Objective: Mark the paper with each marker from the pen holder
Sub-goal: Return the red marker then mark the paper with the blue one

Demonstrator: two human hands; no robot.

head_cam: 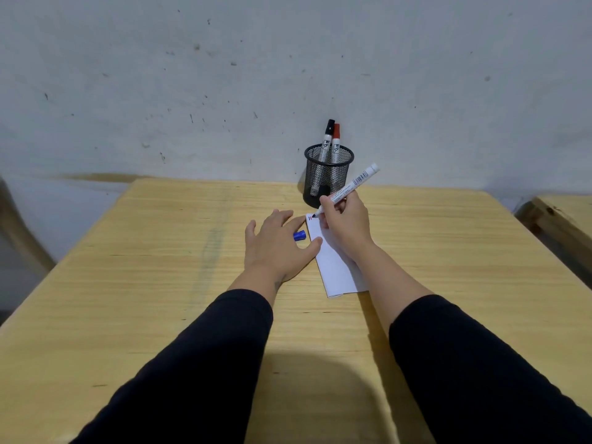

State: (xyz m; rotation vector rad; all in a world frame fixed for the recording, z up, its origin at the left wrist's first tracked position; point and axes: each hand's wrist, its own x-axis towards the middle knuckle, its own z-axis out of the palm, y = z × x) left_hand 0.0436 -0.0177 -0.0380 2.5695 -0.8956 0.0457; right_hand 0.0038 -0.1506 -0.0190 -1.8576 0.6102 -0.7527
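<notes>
A folded white paper (336, 270) lies on the wooden table, with short red and dark marks at its far left corner. My right hand (344, 227) grips an uncapped white marker (354, 184), its tip touching the paper's far corner. My left hand (277, 243) rests flat beside the paper, fingers spread, thumb on the paper's left edge. A blue cap (300, 235) sits between its thumb and index finger. A black mesh pen holder (326, 177) stands behind the paper with a black-capped marker (327, 137) and a red-capped marker (335, 141) in it.
The wooden table (160, 283) ends at a grey wall just behind the pen holder. A second wooden surface (563, 216) stands at the right edge. A chair part (19, 232) shows at the far left.
</notes>
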